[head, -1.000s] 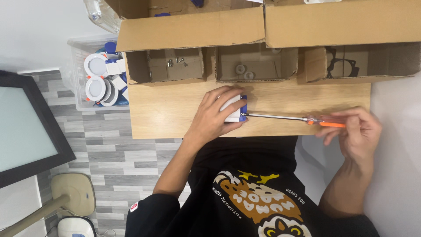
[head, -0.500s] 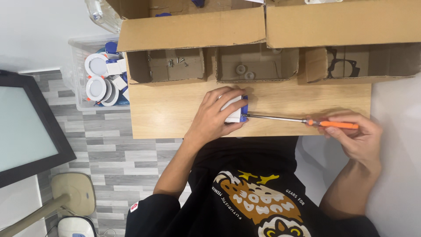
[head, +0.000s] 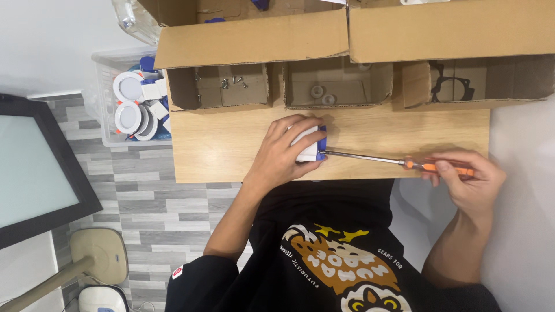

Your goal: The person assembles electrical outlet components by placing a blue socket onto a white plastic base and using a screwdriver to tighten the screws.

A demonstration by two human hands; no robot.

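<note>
White round lamps [head: 128,103] sit in a clear bin [head: 101,98] at the far left. On the wood table [head: 219,150], the left hand [head: 283,153] wraps its fingers around a small white and blue box [head: 310,144]. A screwdriver [head: 399,163] touches the box's right side. The right hand [head: 471,182] grips its orange handle.

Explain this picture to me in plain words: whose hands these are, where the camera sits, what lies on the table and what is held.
No machine here: a person works with bare hands, filmed by a camera on their own head looking down. The left hand presses a small white and blue part onto a wooden table. The right hand holds an orange-handled screwdriver, its tip at the part. Behind stand open cardboard boxes with screws and small round pieces. A clear bin of white round parts sits at the left.
</note>
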